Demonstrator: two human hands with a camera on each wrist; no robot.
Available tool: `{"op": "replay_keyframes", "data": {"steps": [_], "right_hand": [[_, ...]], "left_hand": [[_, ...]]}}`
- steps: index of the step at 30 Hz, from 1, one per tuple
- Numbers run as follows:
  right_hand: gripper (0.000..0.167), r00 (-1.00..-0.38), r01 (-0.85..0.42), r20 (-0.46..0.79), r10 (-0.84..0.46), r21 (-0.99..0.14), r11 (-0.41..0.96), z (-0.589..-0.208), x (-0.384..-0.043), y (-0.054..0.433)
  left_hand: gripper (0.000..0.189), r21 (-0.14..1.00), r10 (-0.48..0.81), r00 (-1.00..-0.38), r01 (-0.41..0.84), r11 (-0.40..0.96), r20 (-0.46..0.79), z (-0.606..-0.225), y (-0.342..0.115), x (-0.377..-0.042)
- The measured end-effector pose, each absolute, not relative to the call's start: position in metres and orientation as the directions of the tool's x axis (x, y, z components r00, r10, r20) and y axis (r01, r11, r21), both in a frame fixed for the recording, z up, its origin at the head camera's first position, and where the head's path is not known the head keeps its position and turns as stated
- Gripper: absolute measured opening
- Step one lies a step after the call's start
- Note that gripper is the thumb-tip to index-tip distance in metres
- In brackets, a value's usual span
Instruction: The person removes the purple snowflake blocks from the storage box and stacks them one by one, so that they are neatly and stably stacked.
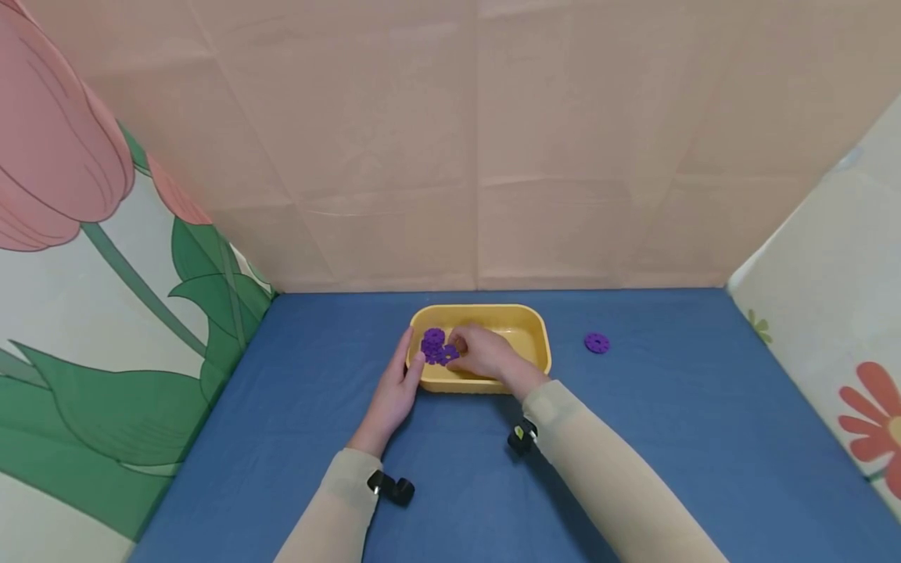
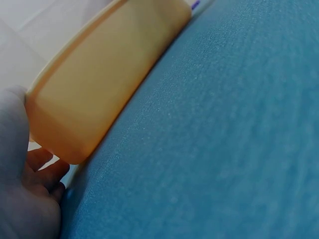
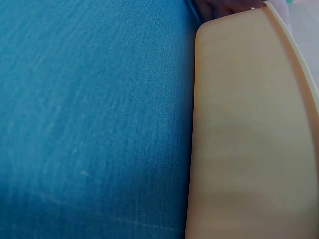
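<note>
In the head view a yellow tray (image 1: 510, 386) sits on the blue cloth. My left hand (image 1: 393, 395) grips its left end, thumb at the near corner and fingers along the outer side. The left wrist view shows those fingers (image 2: 52, 174) bent around the tray's end wall. My right hand (image 1: 486, 354) reaches over the near rim into the tray, its fingers curled and pinching a purple notched disc (image 1: 451, 353). Several more purple discs (image 1: 432, 344) lie bunched beside it at the tray's left end. The right wrist view shows mostly the tray's outer wall (image 3: 254, 129).
One purple notched disc (image 1: 597, 342) lies apart on the blue cloth (image 1: 655, 407), right of the tray. A plain beige backdrop (image 1: 479, 156) rises behind the table's far edge. Flower-printed panels stand along the left and right sides.
</note>
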State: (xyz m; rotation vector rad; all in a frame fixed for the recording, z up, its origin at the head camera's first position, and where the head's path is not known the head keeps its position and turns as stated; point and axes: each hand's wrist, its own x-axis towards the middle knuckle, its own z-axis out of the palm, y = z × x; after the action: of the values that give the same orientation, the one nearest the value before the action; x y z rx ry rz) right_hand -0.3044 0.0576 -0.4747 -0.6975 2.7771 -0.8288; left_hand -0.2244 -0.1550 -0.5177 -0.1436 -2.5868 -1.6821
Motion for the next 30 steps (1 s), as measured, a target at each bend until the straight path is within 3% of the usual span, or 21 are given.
{"op": "replay_keyframes", "data": {"steps": [30], "right_hand": [[0.037,-0.879,-0.381,-0.024,-0.476,-0.566,0.731,-0.4780,-0.3035,0.0579]], "left_hand": [[0.071,0.905,0.050,-0.994,0.108,0.411,0.095,-0.5179,-0.1542,-0.2238]]}}
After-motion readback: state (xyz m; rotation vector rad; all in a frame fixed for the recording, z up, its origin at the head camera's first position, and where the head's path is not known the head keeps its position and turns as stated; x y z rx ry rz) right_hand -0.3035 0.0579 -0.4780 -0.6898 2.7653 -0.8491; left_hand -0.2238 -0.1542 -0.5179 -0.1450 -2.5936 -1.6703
